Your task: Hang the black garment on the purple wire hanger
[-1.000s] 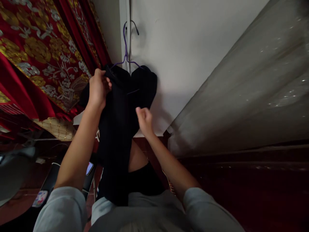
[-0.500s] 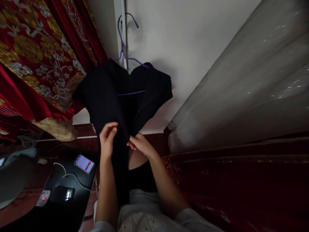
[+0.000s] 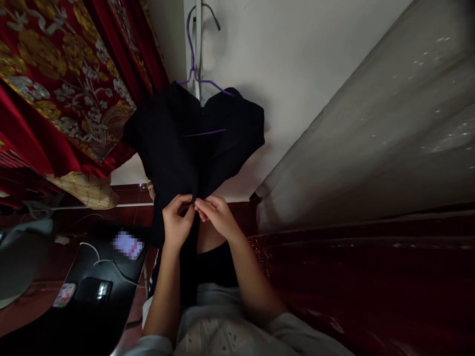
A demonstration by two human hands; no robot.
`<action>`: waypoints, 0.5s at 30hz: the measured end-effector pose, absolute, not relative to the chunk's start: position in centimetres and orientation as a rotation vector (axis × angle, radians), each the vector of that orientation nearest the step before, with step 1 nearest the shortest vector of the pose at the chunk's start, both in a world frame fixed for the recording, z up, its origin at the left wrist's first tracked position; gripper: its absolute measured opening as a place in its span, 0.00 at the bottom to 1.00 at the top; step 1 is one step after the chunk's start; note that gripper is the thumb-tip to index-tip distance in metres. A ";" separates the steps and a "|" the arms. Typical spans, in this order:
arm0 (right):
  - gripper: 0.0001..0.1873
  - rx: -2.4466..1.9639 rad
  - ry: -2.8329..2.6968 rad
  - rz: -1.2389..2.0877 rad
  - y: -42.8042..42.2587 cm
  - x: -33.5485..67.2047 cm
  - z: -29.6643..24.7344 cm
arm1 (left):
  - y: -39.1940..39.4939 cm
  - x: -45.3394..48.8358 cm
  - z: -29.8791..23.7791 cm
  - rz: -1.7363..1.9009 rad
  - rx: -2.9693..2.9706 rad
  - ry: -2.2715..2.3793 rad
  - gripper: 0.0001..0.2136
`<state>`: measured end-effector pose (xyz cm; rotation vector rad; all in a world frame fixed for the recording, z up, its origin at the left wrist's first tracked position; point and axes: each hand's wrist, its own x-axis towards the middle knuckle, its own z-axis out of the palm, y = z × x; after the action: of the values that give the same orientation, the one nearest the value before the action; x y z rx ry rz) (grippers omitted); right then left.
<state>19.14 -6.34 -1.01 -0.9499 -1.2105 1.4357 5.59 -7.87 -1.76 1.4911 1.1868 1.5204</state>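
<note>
A black garment [image 3: 185, 148] hangs on a purple wire hanger [image 3: 193, 59], which is hooked high on the white wall. Both my hands meet at the garment's front, just below its middle. My left hand [image 3: 177, 223] is curled, with fingertips pinching the dark cloth. My right hand [image 3: 215, 217] pinches the same spot from the right, its fingertips touching those of the left. The lower part of the garment drops down between my forearms.
A red and gold patterned curtain [image 3: 55, 74] hangs at the left. A grey sheer curtain [image 3: 371, 148] fills the right. Below left, a black table [image 3: 85, 306] carries a lit phone [image 3: 128, 244], a white cable and a dark mouse [image 3: 92, 290].
My left hand came down from the garment's shoulder to its front. My right hand dropped a little. Both now pinch the cloth together, and the garment hangs spread on the hanger.
</note>
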 end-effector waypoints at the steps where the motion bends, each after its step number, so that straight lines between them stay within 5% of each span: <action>1: 0.22 -0.937 -1.215 1.434 -6.4 19.2 -0.8 | -7.9 5.7 -1.8 1.524 1.481 1.194 0.04; 9: 0.14 -0.918 -0.972 1.642 -6.1 19.3 0.5 | -7.9 7.4 -2.2 1.609 1.392 1.262 0.06; 15: 0.08 -0.851 -0.936 1.295 1.3 18.3 7.3 | -7.0 9.7 -5.1 1.523 1.547 1.337 0.03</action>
<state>18.30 1.30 7.32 -0.8507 -0.9356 1.2947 9.70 -6.99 -5.11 1.5470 1.3367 1.5227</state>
